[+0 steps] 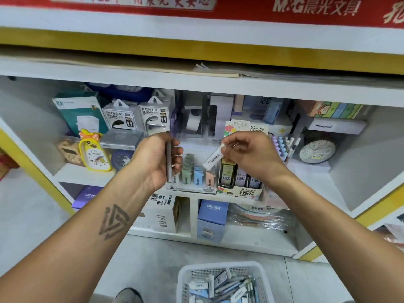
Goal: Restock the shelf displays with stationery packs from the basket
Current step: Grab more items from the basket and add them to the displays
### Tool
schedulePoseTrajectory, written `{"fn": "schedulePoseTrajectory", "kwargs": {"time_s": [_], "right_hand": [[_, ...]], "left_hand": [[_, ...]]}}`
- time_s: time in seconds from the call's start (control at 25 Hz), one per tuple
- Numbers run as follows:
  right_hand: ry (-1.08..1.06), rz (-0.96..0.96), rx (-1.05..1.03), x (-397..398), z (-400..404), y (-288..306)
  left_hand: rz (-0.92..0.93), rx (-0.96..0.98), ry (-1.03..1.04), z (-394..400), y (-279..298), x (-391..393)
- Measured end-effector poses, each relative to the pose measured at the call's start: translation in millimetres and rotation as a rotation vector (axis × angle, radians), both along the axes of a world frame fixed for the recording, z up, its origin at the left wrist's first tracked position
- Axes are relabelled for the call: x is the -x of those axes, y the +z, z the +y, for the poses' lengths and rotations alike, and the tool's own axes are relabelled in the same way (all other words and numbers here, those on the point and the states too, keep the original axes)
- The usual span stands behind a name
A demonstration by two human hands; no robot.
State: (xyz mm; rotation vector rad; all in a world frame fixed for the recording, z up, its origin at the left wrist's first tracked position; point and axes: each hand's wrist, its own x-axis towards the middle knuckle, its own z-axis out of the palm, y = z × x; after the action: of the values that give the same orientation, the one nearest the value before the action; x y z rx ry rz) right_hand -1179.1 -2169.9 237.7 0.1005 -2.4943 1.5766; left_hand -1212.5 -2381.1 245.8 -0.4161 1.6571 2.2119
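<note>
My left hand (156, 159) grips a thin grey pack (168, 162) upright in front of the clear display box (192, 188) of green, blue and peach lead tubes. My right hand (249, 155) pinches a white lead pack (213, 159), tilted, its lower end above the gap between that clear box and the 0.7 HB cardboard display (240, 190). On the floor below stands a white basket (218, 267) holding several grey, white and blue stationery packs (220, 285).
The shelf holds power bank boxes (135, 115), a yellow duck clock (94, 154), a round clock (317, 150) and a pastel pen rack (282, 147). Below are a DIY box (162, 216) and a blue CRUHRE box (212, 217). A shoe tip (129, 296) is beside the basket.
</note>
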Motion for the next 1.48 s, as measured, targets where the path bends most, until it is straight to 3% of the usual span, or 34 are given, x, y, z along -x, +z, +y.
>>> {"fn": "schedulePoseTrajectory", "kwargs": {"time_s": [0.12, 0.28, 0.48, 0.56, 1.24, 1.36, 1.44, 1.48], "right_hand": [[-0.005, -0.024, 0.076, 8, -8, -2], [-0.038, 0.038, -0.011, 20, -15, -8], [-0.118, 0.356, -0.801, 30, -16, -16], [-0.073, 0.336, -0.936, 32, -18, -22], [-0.015, 0.150, -1.320, 34, -34, -32], [0.023, 0.200, -1.234, 32, -30, -29], [-0.022, 0.189, -0.897, 29, -29, -19], [-0.029, 0.135, -0.622, 27, -28, -13]], "left_hand": [[0.024, 0.009, 0.000, -9, -3, 0], [0.021, 0.048, -0.019, -16, -4, 0], [0.011, 0.063, -0.041, -20, -2, -5], [0.010, 0.070, -0.064, -19, 0, -6], [0.015, 0.088, -0.088, -22, 1, -8], [0.017, 0.040, -0.115, -15, 3, -10], [0.041, 0.006, -0.144, -8, 4, -12], [0.059, -0.010, -0.161, -5, 4, -13]]}}
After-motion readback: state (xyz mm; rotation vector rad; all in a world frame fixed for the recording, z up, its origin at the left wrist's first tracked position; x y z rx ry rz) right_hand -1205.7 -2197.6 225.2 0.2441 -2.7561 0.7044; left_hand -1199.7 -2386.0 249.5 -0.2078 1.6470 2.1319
